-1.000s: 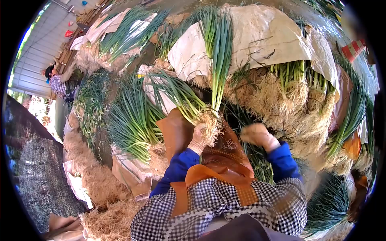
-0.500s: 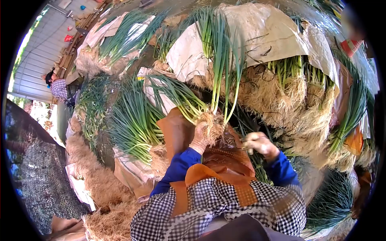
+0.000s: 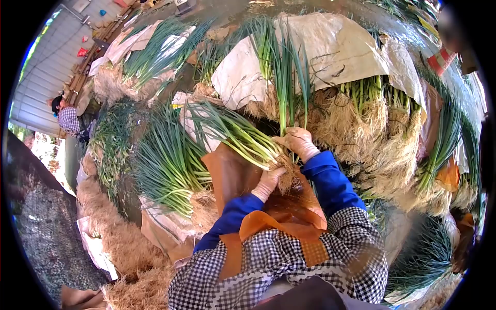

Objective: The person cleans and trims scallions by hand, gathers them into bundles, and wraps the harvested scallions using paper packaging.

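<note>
My left hand [image 3: 268, 183] is closed round the root end of a bunch of green onions [image 3: 250, 144], whose leaves fan out to the upper left over my lap. Shaggy pale roots [image 3: 289, 178] hang beside its fingers. Just above and to the right, my right hand [image 3: 298, 142] is closed on the lower stems of a few upright green onions [image 3: 284, 77]. Their root ends are partly hidden by this hand. Beneath both hands lies a brown apron [image 3: 232, 170].
To the left lies a large green onion pile [image 3: 170, 160]. Beige sheeting [image 3: 336, 46] covers rooted bunches [image 3: 361, 119] ahead and right. Loose leaves [image 3: 113, 139] and a heap of roots [image 3: 113, 227] lie left. Another person [image 3: 70, 119] is at the far left.
My right hand has moved up and left from beside the bunch to grip the upright stems. My left hand has shifted slightly right and lower, still holding the bunch.
</note>
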Available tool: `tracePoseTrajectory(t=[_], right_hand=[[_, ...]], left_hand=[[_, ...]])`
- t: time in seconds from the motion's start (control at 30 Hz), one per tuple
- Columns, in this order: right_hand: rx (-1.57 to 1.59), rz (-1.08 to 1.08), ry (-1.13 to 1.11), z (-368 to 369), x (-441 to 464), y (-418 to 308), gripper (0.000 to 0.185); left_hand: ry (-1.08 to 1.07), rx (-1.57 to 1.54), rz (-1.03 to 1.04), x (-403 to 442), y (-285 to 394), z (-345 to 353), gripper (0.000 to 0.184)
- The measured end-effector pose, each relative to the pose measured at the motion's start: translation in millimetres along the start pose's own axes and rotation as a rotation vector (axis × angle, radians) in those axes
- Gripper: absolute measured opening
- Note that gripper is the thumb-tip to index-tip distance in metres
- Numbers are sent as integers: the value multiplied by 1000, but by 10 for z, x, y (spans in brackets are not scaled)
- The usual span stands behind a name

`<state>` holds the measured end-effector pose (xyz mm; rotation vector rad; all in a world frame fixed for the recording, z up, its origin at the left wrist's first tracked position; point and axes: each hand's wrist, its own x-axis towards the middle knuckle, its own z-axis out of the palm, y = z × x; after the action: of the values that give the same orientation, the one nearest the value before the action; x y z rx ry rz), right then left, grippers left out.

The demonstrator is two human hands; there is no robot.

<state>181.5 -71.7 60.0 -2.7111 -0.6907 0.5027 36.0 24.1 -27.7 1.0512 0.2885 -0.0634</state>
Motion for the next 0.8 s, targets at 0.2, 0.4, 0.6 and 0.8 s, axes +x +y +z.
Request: tracePoseTrajectory(t=[0.2, 0.4, 0.6, 0.8], right_hand=[[271, 38, 349, 548, -149, 7, 42], [1433, -244, -324, 45, -1319, 287, 26], [-123, -39, -83, 297, -1060, 825, 45], [1181, 68, -164, 322, -597, 244, 20]], left_hand=[[78, 181, 151, 2, -17, 36, 39], [-24, -446, -197, 74, 73, -235, 36], [-2, -503, -206, 127, 149, -177, 34], [-29, -639, -361, 54, 486, -256, 34]])
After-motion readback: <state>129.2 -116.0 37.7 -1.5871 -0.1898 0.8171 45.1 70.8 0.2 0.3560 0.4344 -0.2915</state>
